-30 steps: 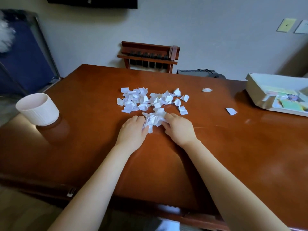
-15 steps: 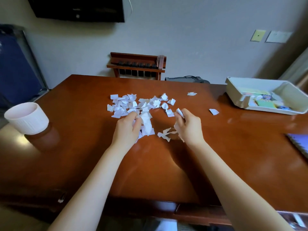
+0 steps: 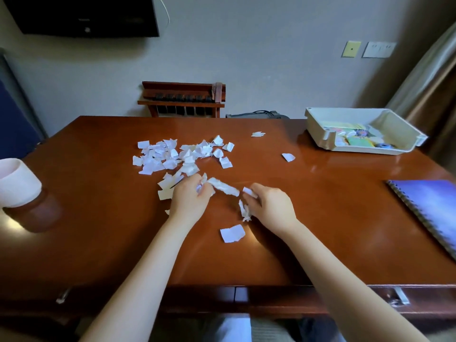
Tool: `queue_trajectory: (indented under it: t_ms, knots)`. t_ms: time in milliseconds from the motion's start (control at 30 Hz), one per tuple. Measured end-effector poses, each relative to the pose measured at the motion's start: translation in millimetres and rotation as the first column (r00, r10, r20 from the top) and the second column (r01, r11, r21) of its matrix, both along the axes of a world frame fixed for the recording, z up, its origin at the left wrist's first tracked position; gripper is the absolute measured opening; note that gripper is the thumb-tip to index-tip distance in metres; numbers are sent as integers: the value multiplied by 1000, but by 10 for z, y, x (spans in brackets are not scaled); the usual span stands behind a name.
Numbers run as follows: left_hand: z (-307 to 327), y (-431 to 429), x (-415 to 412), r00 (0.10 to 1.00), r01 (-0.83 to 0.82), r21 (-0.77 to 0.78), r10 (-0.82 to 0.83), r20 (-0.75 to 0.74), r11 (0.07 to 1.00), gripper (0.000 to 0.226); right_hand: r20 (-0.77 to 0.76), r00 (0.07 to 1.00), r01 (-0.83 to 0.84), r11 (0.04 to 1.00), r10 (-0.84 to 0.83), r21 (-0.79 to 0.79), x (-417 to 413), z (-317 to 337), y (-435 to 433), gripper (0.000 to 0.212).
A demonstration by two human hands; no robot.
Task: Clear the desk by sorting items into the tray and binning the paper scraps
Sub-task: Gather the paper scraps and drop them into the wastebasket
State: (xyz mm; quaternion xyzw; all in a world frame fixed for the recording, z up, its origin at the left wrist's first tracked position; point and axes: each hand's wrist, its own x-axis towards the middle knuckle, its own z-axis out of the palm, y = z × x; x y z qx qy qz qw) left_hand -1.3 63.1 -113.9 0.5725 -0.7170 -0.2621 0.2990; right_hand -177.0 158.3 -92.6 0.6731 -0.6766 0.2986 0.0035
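A heap of white paper scraps (image 3: 172,156) lies in the middle of the brown desk (image 3: 98,218). My left hand (image 3: 191,198) is closed on a bunch of scraps at the heap's near edge, and a crumpled strip sticks out of it to the right. My right hand (image 3: 269,206) holds a few scraps too, some hanging below its fingers. One loose scrap (image 3: 232,233) lies on the desk between my forearms. A cream tray (image 3: 318,129) with coloured items inside stands at the back right. A white ribbed bin (image 3: 17,183) stands at the left edge.
A blue spiral notebook (image 3: 434,208) lies near the desk's right edge. Two stray scraps (image 3: 288,157) lie between the heap and the tray. A wooden rack (image 3: 182,98) stands against the wall behind the desk. Drawer handles show on the front edge.
Both hands have lifted off the heap with scraps and drawn apart toward me. One scrap has dropped onto the desk between my arms. The view has shifted, bringing the notebook into sight.
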Motion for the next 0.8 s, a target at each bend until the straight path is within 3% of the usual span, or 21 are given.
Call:
queue_trajectory:
  t_ms: [100,167,267,333,400,500,700,800]
  knots:
    - [210,246,149,1000,2,-115,-1,14,993,18,-45,997,-68,998,68,14,29,-56,68,24]
    - [274,370,240,999,30,-159,-26,28,987,14,-26,993,-112,993,113,38,45,-16,109,43]
    - [240,409,330,998,62,-153,-66,-18,986,18,-97,981,-159,982,169,107,69,15,164,57]
    - [231,416,352,995,52,-149,-64,-75,988,27,-227,952,-182,975,207,126,92,-25,176,56]
    - [278,451,342,991,20,-164,-41,-127,986,31,-253,943,-190,975,214,118,120,-69,160,47]
    - [353,458,309,987,-20,-135,-2,-163,991,21,-177,962,-198,978,206,65,145,-81,144,24]
    - [365,454,221,960,-13,-116,-20,-280,993,32,-111,990,-74,989,88,130,196,7,151,20]
    - [473,538,153,944,-18,-114,-20,-329,993,38,105,994,-49,992,37,120,144,69,158,22]
